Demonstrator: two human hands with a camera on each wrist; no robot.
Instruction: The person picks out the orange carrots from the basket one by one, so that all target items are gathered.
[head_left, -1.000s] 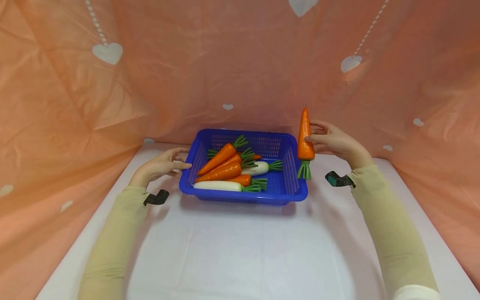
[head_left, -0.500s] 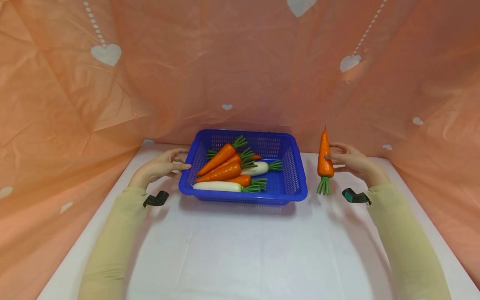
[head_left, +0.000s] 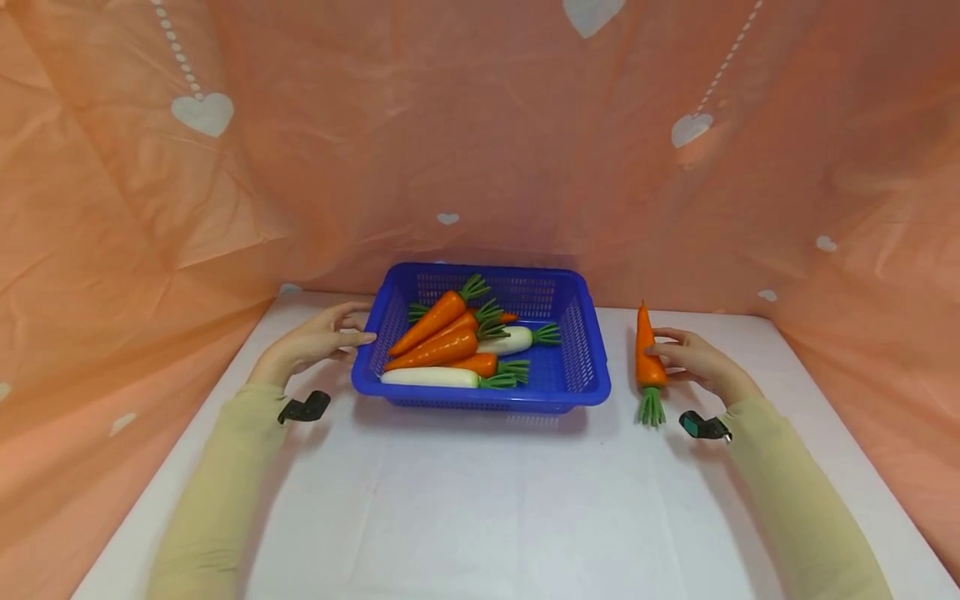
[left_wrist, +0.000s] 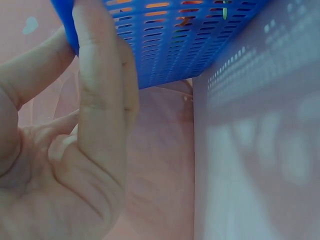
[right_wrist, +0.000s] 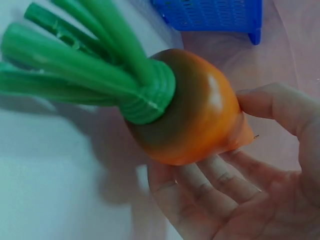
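In the head view a blue perforated plastic basket (head_left: pixel 555 400) stands on the table near the back. My left hand (head_left: pixel 306 343) holds its left rim, thumb and fingers on either side of the edge, as the left wrist view shows. Right of the basket, my right hand (head_left: pixel 701 362) grips a carrot (head_left: pixel 649 362) between thumb and fingers. The carrot's tip points to the back wall and its green stems (right_wrist: pixel 75 65) point towards me. It is low over the tabletop; whether it touches, I cannot tell. Several more carrots (head_left: pixel 429 323) lie heaped in the basket.
Two white radishes with green tops share the basket, one along the front wall (head_left: pixel 431 377) and one (head_left: pixel 512 339) behind it. A white cloth covers the table (head_left: pixel 480 500). An orange curtain (head_left: pixel 480 150) with white hearts hangs at the back and sides.
My right hand has carried the carrot from above the basket's right rim to the right, then down close to the table. My left hand stays at the basket's left rim.
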